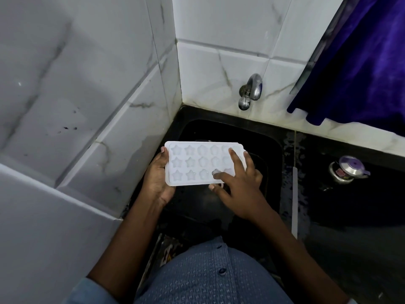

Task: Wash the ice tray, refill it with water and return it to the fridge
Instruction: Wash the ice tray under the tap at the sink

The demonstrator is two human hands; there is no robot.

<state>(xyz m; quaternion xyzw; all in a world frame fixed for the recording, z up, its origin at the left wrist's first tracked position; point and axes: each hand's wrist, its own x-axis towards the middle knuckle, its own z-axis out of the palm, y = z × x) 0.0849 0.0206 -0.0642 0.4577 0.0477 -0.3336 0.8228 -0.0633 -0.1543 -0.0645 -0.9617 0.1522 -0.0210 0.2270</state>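
A white ice tray [192, 163] with star and flower shaped cups is held level over the black sink [274, 145]. My left hand [156, 178] grips its left end, thumb on the rim. My right hand [238, 185] lies over the tray's right end, with spread fingers resting on the cups there and the thumb under the near edge. The steel tap [252, 88] juts from the tiled wall above the sink, and I see no water running from it.
White marble-look tiled walls [87, 95] close in on the left and behind. A black wet counter [350, 205] runs to the right with a small steel lidded pot [347, 170]. A purple cloth [361, 62] hangs at upper right.
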